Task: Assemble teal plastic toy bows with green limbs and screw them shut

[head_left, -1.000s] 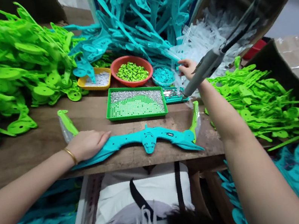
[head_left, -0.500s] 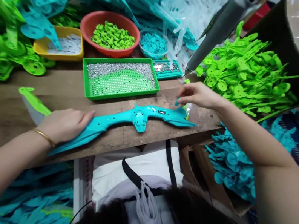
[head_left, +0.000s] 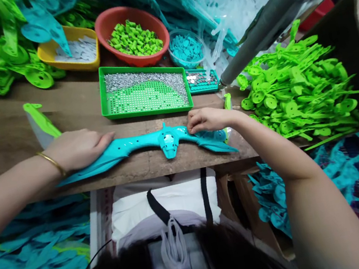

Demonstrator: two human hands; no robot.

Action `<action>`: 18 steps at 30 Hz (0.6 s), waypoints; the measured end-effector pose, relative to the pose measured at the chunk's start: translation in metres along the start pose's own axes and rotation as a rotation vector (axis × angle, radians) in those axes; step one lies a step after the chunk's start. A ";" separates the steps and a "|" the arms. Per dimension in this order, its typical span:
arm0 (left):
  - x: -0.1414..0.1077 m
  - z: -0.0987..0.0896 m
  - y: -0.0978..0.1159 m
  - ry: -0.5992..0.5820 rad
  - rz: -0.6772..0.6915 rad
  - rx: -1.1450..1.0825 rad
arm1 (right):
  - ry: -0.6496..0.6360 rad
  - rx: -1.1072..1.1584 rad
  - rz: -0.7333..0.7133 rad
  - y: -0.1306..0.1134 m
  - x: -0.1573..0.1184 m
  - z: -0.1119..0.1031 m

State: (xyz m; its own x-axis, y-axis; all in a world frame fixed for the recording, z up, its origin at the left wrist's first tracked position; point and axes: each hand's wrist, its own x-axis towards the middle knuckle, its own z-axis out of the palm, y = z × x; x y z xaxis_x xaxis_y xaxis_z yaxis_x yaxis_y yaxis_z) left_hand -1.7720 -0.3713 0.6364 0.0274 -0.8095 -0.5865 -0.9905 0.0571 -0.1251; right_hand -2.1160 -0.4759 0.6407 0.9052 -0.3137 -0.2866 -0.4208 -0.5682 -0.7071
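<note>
A turquoise plastic toy bow [head_left: 146, 141] lies across the wooden bench in front of me. My left hand [head_left: 80, 148] is closed over its left limb and presses it against the bench. The fingers of my right hand [head_left: 206, 120] are pinched together on the bow's right limb, where a small slot was visible before. The little turquoise piece seen in these fingertips earlier is now hidden by the hand. Behind my left hand rests a lime-green and grey part [head_left: 41, 123]. A small green part [head_left: 227, 101] lies just beyond my right wrist.
Behind the bow stand a green tray [head_left: 103, 99] of screws, a teal tray [head_left: 204, 85] of small metal discs, a red bowl [head_left: 103, 28] and a yellow tub [head_left: 45, 53]. A grey power screwdriver [head_left: 253, 39] hangs at right, beside a heap of green parts [head_left: 295, 87].
My right hand has moved left and down onto the bow's right limb, covering the slot. My left hand and the bow have hardly moved.
</note>
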 end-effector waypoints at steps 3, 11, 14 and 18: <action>0.000 0.001 0.000 0.017 -0.002 0.011 | -0.060 0.036 -0.023 -0.001 -0.001 0.001; -0.001 0.000 -0.001 0.005 0.028 0.009 | -0.018 0.063 0.014 0.000 0.000 -0.001; -0.001 0.001 -0.003 0.009 0.035 0.005 | -0.079 0.042 0.009 -0.001 0.005 -0.008; -0.002 0.003 -0.004 0.016 0.036 -0.006 | -0.115 0.047 0.001 0.000 0.007 -0.010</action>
State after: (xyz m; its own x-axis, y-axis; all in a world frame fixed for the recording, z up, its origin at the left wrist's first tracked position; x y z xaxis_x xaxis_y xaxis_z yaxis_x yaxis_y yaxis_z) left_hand -1.7672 -0.3684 0.6360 -0.0102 -0.8165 -0.5772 -0.9915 0.0830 -0.0998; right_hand -2.1102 -0.4859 0.6455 0.9066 -0.2234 -0.3581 -0.4213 -0.5304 -0.7356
